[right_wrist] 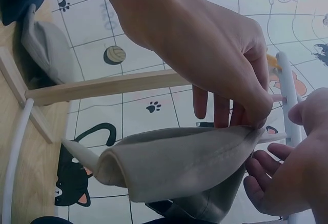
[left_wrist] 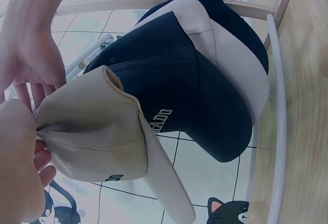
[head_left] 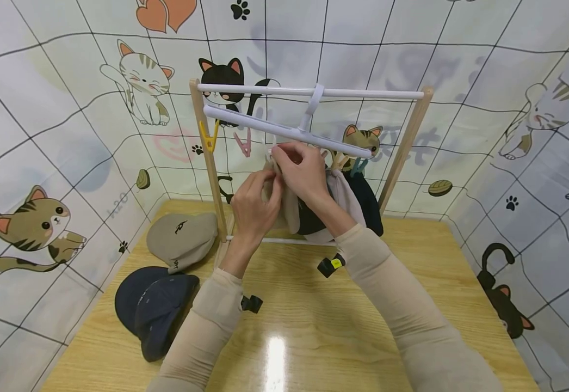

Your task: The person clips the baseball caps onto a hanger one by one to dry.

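Note:
My left hand (head_left: pixel 257 204) pinches the top of a beige cap (left_wrist: pixel 97 131) that hangs brim down below a white hanger (head_left: pixel 289 130). Close beside it, my right hand (head_left: pixel 304 169) curls thumb and fingers at a pale clothespin (right_wrist: pixel 271 138) just above the cap's gathered edge; the fingers partly hide it. Beyond the beige cap hang a navy cap (left_wrist: pixel 159 80), a whitish cap (left_wrist: pixel 236 60) and another dark cap (left_wrist: pixel 230 24). A tan clothespin (head_left: pixel 339 161) and a teal clothespin (head_left: pixel 358 166) hold caps at the hanger's right end.
The hanger hooks over the white top bar (head_left: pixel 372 94) of a wooden rack (head_left: pixel 407 147). Toward its left end dangle a yellow clothespin (head_left: pixel 209 139) and a pink clothespin (head_left: pixel 243 144). Left on the table (head_left: pixel 314 326) lie another beige cap (head_left: pixel 181 239) and a navy cap (head_left: pixel 154 307).

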`<state>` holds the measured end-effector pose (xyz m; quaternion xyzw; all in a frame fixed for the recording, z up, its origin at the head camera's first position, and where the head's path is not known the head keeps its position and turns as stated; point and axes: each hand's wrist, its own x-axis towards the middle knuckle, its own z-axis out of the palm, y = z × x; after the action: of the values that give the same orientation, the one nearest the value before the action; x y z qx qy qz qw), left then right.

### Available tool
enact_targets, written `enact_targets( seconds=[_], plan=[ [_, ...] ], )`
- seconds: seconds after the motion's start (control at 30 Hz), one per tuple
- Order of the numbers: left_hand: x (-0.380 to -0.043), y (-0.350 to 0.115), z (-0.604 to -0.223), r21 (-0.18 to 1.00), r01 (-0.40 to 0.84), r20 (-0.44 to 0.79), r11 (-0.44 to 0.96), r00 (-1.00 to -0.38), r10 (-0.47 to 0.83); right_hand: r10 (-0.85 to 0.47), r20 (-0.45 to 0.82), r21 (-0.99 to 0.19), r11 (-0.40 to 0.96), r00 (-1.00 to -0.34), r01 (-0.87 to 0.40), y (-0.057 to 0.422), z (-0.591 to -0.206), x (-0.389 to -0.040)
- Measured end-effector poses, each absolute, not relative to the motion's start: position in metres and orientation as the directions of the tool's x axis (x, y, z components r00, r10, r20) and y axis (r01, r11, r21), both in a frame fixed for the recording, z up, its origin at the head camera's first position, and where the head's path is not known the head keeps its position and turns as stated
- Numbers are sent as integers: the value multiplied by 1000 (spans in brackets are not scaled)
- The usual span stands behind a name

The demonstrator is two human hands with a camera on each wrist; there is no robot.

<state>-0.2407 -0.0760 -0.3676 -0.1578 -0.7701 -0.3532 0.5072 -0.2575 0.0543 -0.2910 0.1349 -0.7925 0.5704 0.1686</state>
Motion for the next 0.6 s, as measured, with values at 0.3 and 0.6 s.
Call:
enact_targets(
  seconds=[0.3,0.6],
  plan=[
    [-236,-80,-376,385,615,886,688,-455,-90,-75,430,-845,318,-900,-430,62,-297,-253],
    [-232,-88,-383,342,648,882,681,-471,4,-150,443,-819,333,-884,-467,71,-305,-247]
  ],
)
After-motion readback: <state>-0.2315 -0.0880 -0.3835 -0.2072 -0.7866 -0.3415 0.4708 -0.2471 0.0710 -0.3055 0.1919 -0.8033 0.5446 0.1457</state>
